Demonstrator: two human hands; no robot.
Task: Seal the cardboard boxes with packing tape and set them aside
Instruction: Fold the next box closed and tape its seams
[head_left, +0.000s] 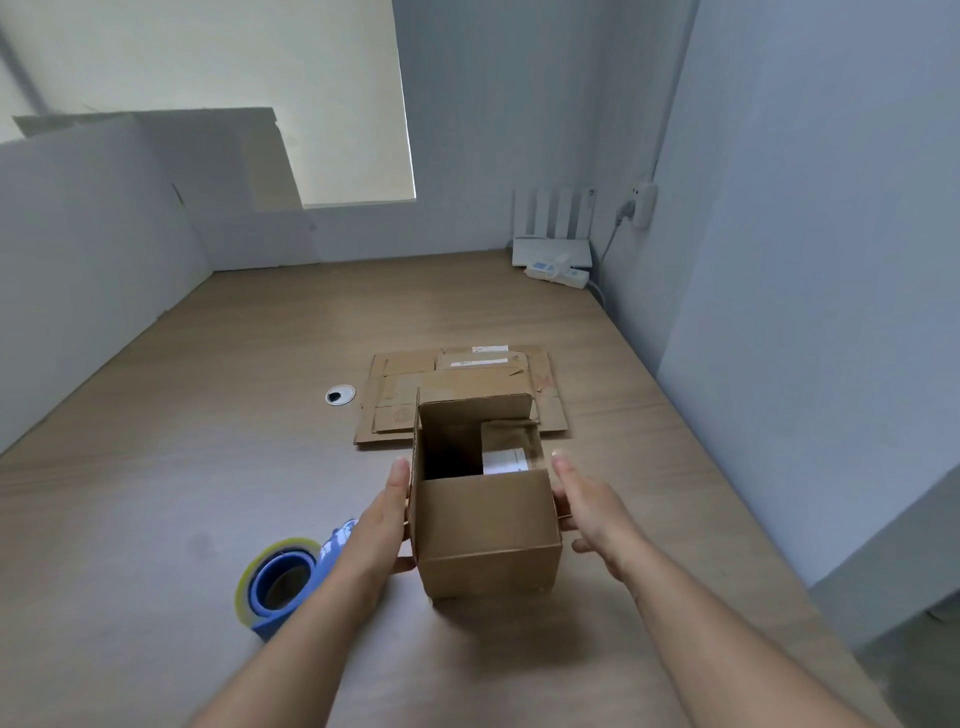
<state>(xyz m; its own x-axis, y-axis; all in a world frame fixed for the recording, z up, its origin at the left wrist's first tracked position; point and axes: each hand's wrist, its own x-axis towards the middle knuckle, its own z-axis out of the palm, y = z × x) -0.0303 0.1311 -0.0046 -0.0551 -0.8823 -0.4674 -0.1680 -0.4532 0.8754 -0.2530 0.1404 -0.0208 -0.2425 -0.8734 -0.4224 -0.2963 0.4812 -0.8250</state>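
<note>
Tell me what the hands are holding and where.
The open cardboard box, pressed between both hands: the left hand lies flat against its left side wall, the right hand against its right side wall.

A small brown box (488, 525) stands open on the table (208, 415), flaps up, with a blue tape roll (280, 582) lying near its left and flat cardboard boxes (457, 384) piled just behind it.

No text is reading legibly. Labels (490, 348) on the flat cardboard (400, 415) beyond the right grip (587, 512), a sticker (506, 461) inside the box (488, 525) beside it, and marks (340, 537) on the dispenser (324, 564) by the left grip (382, 525) are blurring out.
</note>
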